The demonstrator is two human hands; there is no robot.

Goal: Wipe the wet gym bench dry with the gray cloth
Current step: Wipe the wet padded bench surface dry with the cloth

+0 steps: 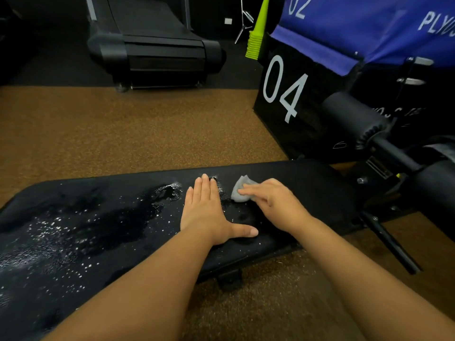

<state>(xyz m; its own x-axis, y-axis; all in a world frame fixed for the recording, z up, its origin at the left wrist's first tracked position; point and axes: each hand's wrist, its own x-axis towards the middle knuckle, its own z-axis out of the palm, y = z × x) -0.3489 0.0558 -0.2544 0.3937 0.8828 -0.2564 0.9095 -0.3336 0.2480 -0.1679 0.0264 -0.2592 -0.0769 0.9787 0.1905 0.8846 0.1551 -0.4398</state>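
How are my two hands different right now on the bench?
The left hand lies flat, fingers straight, thumb out, holding nothing; the right hand presses the gray cloth. The left sits beside the water; the right is on drier padding. Both rest on the bench.

Single head cam, wide-angle, looks fwd/down, close over bench (98,217), hands near

gray cloth (240,193), black bench (307,190), brown speckled floor (123,134)
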